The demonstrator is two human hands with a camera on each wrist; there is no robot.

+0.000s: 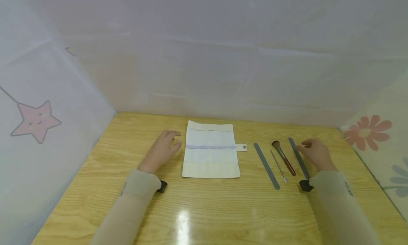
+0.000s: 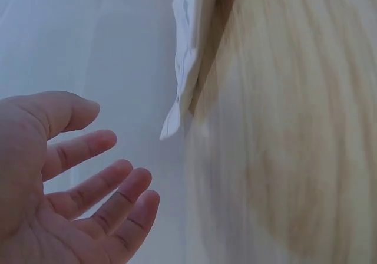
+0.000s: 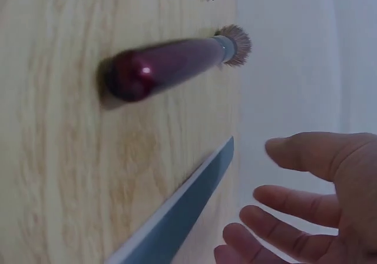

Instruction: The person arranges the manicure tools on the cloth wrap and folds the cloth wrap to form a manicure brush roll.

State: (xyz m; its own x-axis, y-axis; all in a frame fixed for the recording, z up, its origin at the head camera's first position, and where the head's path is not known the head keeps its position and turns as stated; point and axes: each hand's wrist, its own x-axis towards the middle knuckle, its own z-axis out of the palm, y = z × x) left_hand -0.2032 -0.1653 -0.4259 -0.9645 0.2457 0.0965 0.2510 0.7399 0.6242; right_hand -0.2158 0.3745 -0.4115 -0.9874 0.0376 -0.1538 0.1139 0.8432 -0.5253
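A white folding pouch [image 1: 210, 167] lies spread flat, with a pale lilac band across its middle and a snap tab [image 1: 241, 147] at its right side. My left hand [image 1: 161, 150] hovers just left of the pouch, fingers relaxed and holding nothing. In the left wrist view those fingers [image 2: 100, 187] are apart from the pouch edge [image 2: 191, 46]. Beside the rightmost grey nail file [image 1: 299, 158], my right hand [image 1: 315, 153] is loosely bent and holds nothing. In the right wrist view a gap shows between the hand [image 3: 300, 205] and the nail file [image 3: 188, 211].
Left of that file lie a makeup brush [image 1: 283, 158] with a dark red handle, a thin metal stick tool [image 1: 278, 166] and another grey nail file [image 1: 266, 166]. The wooden table [image 1: 207, 209] meets a pale sheet [image 1: 197, 61] behind and at both sides.
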